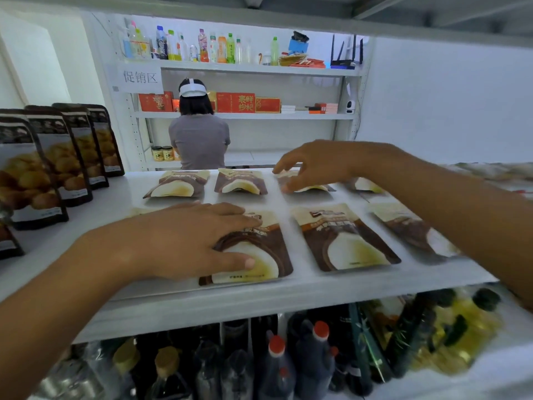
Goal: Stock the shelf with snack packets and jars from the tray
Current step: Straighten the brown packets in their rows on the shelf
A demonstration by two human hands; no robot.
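On the shelf, the left hand presses flat, grip open, on a front-row snack packet lying lengthwise front to back, while the farther-reaching right hand pinches a back-row packet.

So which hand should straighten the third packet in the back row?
Probably the right hand: it curls over that back packet, while the left hand rests flat on a front packet.
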